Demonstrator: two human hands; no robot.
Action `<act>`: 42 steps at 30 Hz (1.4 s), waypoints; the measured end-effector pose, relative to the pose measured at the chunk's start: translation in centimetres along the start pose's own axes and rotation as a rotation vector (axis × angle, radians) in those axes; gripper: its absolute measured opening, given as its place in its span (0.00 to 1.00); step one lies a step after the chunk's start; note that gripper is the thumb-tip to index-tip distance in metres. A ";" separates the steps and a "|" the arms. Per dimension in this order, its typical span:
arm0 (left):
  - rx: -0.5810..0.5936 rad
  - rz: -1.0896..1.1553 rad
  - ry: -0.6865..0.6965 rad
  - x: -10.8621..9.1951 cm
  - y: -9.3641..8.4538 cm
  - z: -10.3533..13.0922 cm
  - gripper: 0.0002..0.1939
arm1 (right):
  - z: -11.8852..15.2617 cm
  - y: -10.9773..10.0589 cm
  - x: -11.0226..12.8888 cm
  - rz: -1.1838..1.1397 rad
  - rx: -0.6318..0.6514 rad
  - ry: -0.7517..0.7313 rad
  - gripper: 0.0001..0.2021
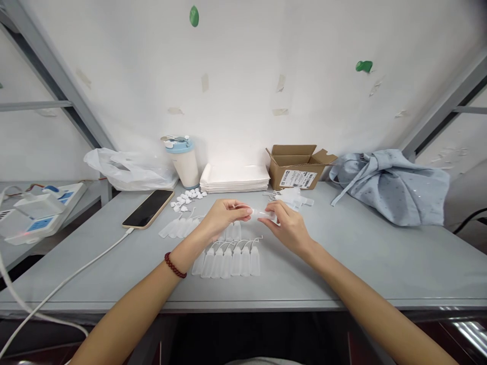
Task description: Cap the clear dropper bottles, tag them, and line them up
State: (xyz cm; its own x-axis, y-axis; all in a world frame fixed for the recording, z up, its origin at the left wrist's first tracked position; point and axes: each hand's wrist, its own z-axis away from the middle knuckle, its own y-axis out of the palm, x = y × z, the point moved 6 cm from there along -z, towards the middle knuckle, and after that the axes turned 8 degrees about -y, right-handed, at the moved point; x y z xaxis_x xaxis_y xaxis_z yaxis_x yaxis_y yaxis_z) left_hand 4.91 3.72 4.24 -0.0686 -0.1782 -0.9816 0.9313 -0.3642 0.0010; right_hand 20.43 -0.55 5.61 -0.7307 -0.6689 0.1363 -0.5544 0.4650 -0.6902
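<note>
Between my two hands, a small translucent squeeze bottle (262,215) lies on its side above the table. My right hand (286,223) is closed around the bottle's body. The fingers of my left hand (227,215) pinch its white top end; whether that is a cap or the neck is hidden by the fingertips. Just below, a row of similar bottles (227,262) lies flat, each with a thin bent tube at its top. A second row of bottles (181,226) is partly covered by my left hand. Several small white caps (187,198) are scattered beyond it.
On the grey table (365,253) stand an open cardboard box (294,167), a stack of white sheets (236,177) and a tumbler (184,165). A phone (149,209) with a charging cable (87,263) lies left, near a plastic bag (129,170). Blue-grey fabric (395,187) is at right.
</note>
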 end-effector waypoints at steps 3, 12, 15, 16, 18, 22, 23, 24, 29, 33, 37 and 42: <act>0.033 0.074 -0.076 0.4 0.0 0.0 0.11 | 0.0 -0.6 1.1 0.107 -0.130 -0.195 0.02; 0.066 0.198 -0.131 0.6 0.4 0.0 0.12 | 0.2 -1.1 2.2 0.126 -0.247 -0.309 0.02; 0.002 0.159 -0.036 0.2 0.1 0.0 0.15 | 0.2 -0.9 1.7 -0.001 -0.233 -0.212 0.03; -0.013 0.146 -0.007 0.1 0.1 0.0 0.16 | 0.3 -0.8 1.5 -0.049 -0.219 -0.166 0.04; -0.029 0.116 0.040 0.0 0.0 0.0 0.17 | 0.3 -0.5 0.9 -0.136 -0.188 -0.065 0.06; -0.034 0.059 0.111 -0.4 0.2 0.2 0.16 | 0.4 -0.2 0.1 -0.287 -0.141 0.120 0.08; -0.032 0.051 0.128 -0.6 0.2 0.3 0.16 | 0.4 -0.1 -0.1 -0.322 -0.136 0.157 0.08; -0.030 0.046 0.142 -0.7 0.3 0.4 0.16 | 0.4 0.0 -0.3 -0.352 -0.131 0.188 0.08; -0.026 0.000 0.154 -0.9 0.2 0.4 0.14 | 0.2 -0.1 -0.3 -0.399 -0.150 0.213 0.09; 0.004 0.032 0.116 -0.7 0.3 0.4 0.13 | 0.2 -0.6 0.1 -0.327 -0.196 0.154 0.08; 0.045 0.114 0.048 -0.4 0.5 0.4 0.12 | 0.2 -0.9 0.8 -0.204 -0.243 0.022 0.06; 0.046 0.045 0.015 -0.5 0.5 0.5 0.13 | 0.5 -0.8 1.2 -0.123 -0.266 -0.080 0.05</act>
State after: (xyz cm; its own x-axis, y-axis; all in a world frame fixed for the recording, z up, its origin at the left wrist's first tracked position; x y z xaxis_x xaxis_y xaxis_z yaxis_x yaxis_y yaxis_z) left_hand 5.17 3.16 4.84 -0.0213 -0.1817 -0.9831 0.9158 -0.3981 0.0537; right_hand 20.17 -1.99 5.98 -0.6236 -0.7685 0.1433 -0.7293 0.5060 -0.4605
